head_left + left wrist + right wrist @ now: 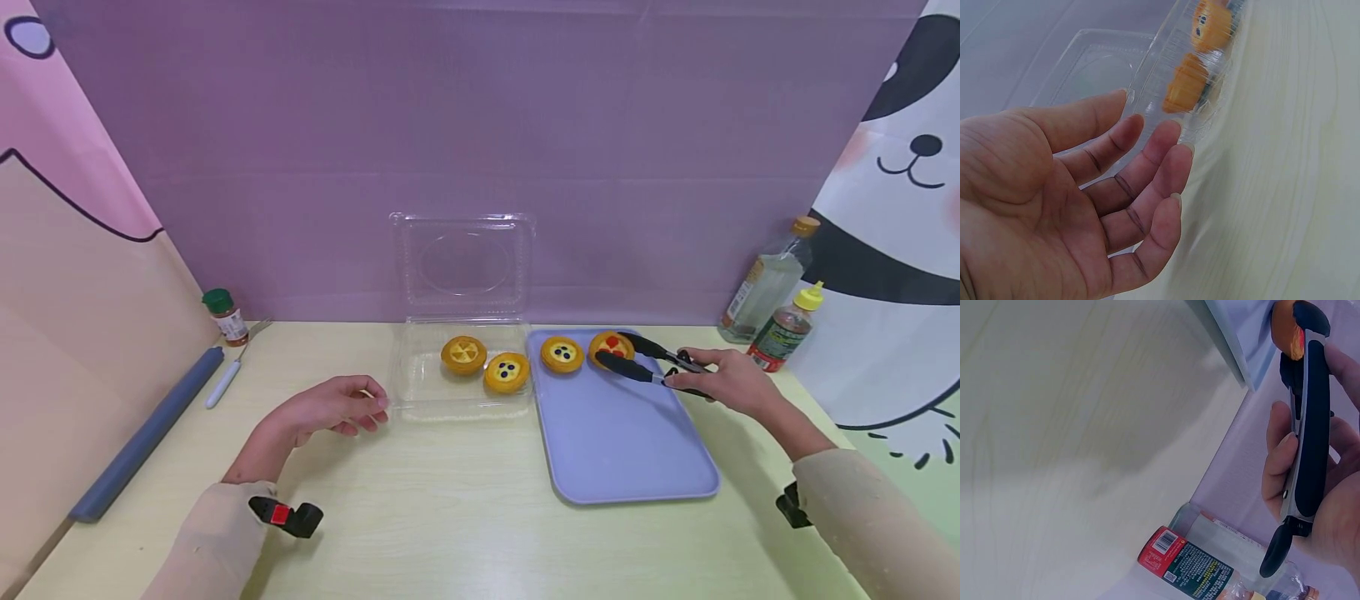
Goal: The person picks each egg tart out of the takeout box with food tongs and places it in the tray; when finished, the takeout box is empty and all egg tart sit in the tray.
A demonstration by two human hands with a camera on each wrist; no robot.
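Observation:
My right hand [726, 379] grips a pair of black-tipped tongs [1314, 431]. Their tips straddle an egg tart with red topping [611, 343] at the back of the lilac tray [626, 450]. Beside it on the tray sits a tart with dark dots [562, 355]. Left of the tray stands a clear plastic clamshell box [420, 392], lid raised, with a yellow-topped tart [463, 356] and another dotted tart [507, 372] inside. My left hand [337, 408] holds nothing; its loosely bent fingertips [1180, 159] are right by the box's left edge.
At the back right stand a clear glass bottle [768, 283] and a yellow-capped bottle [783, 333]. A green-lidded jar [227, 318], a fork with a pale handle [225, 382] and a blue-grey rod [150, 433] lie along the left side. A purple cloth [465, 125] hangs behind the table.

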